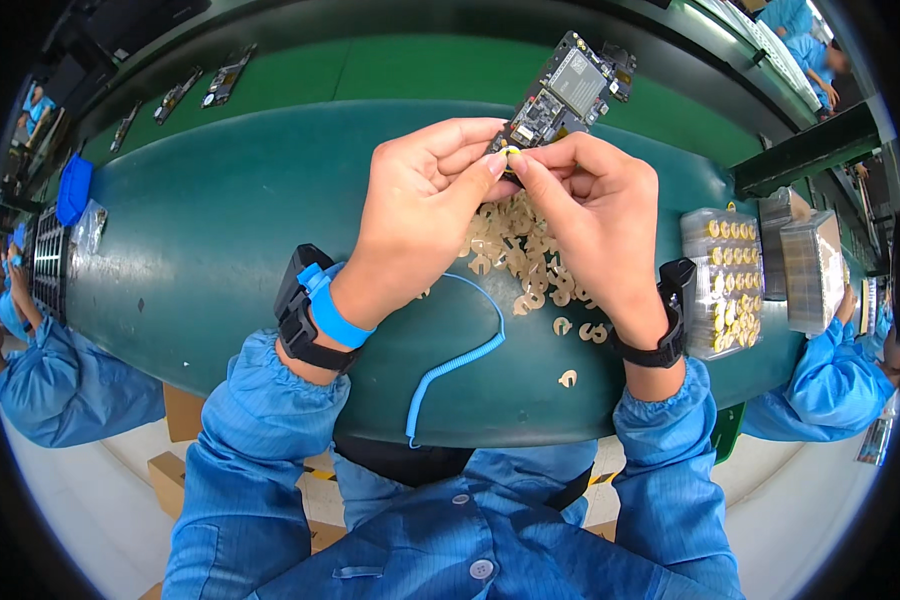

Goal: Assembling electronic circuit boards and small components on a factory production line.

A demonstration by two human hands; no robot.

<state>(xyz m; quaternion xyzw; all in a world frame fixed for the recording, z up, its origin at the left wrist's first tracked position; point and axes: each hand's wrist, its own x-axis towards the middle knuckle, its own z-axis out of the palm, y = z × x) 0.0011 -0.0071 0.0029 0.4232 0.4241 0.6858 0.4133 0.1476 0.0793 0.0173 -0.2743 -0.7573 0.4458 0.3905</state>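
My left hand (420,205) is closed on the near end of a black circuit board (542,118), which tilts up and away to the right. Chips and a silvery metal shield show on its face. A small round yellow-edged coin cell (513,154) sits at the board's near end, pinched by the thumb and fingers of my right hand (602,205). My left thumb tip presses beside it. Below both hands lies a loose pile of beige notched paper discs (515,245), partly hidden by them. A blue wrist strap (335,308) circles my left wrist.
On the right, a clear plastic tray (712,330) holds rows of yellow-edged round cells, with more stacked trays (812,270) beyond. A coiled blue cord (460,361) lies on the green table mat (220,240). Several boards (228,77) rest on the green conveyor (390,70). Co-workers sit at both sides.
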